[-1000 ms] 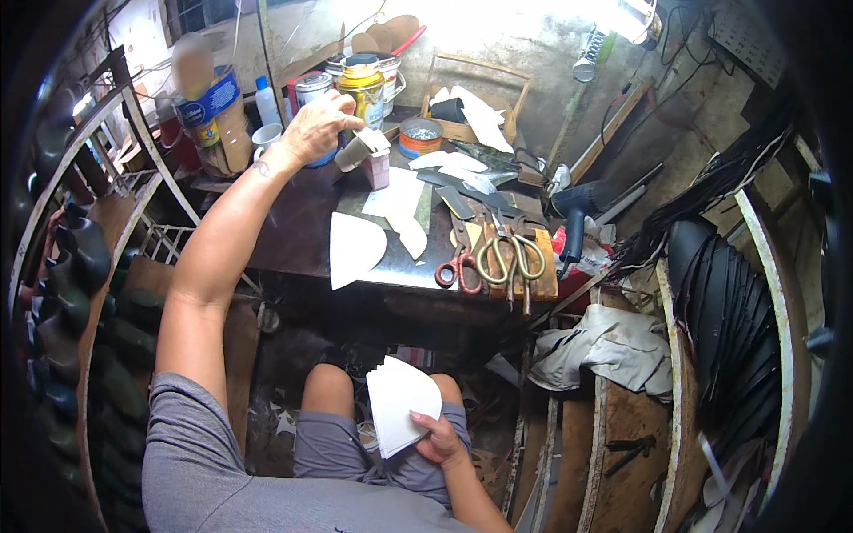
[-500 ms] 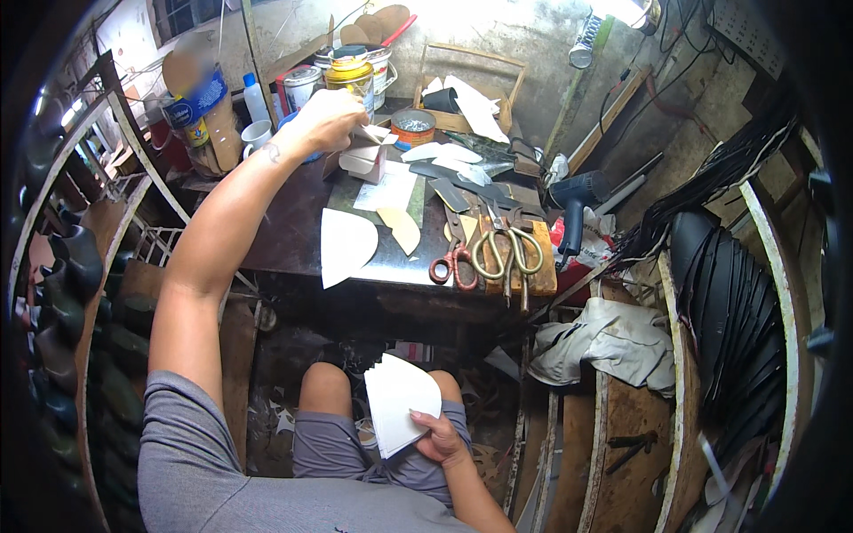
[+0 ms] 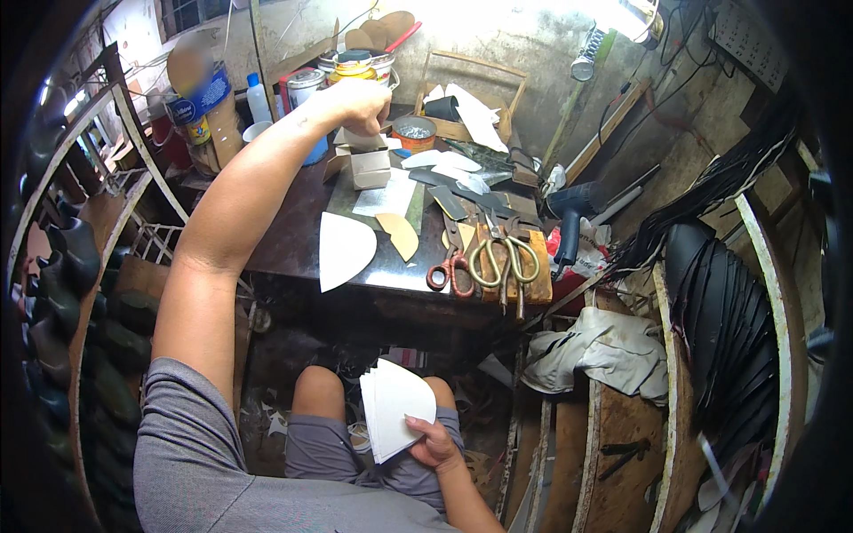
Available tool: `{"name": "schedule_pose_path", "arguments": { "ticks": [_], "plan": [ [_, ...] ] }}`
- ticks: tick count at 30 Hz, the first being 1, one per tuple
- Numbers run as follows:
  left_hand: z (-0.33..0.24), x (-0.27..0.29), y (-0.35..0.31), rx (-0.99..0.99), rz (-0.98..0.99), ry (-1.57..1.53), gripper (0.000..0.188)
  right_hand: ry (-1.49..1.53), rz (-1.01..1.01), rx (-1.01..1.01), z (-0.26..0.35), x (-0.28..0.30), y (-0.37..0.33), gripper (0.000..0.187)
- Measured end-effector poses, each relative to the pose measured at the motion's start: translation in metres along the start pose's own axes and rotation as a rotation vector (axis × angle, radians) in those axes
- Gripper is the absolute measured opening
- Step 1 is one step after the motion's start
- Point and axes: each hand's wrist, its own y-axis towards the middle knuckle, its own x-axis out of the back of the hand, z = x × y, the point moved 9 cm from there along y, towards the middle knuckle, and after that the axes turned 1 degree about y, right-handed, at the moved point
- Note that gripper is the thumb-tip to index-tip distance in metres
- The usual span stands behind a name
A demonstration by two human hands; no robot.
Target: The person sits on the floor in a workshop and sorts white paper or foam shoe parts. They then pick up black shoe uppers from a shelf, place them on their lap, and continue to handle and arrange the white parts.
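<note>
My right hand grips a fanned stack of white curved sheets above my lap, thumb on top. My left arm reaches out over the dark table, and my left hand hangs with curled fingers above a small open cardboard box. Its fingertips are partly hidden, so anything they hold cannot be made out. One more white curved piece lies at the table's front edge. Beside it rests a tan curved piece. An orange tin of small metal bits stands right of my left hand.
Several scissors lie on a wooden block at the table's front right. A blue heat gun is farther right. Paint cans line the back. A grey cloth drapes over the rack at right; shoe lasts fill the left rack.
My left hand has moved a little to the right above the boxes. The white stack in my right hand has shifted slightly left and is still held.
</note>
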Motion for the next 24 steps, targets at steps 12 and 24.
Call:
{"name": "schedule_pose_path", "arguments": {
  "ticks": [12, 24],
  "plan": [
    [0.002, -0.004, 0.014, 0.154, 0.115, 0.043, 0.024, 0.012, 0.004, 0.009, 0.005, -0.006, -0.003, 0.062],
    [-0.002, -0.013, 0.029, 0.048, 0.079, -0.218, 0.06, 0.03, 0.012, 0.023, 0.006, -0.005, -0.004, 0.063]
  ]
}}
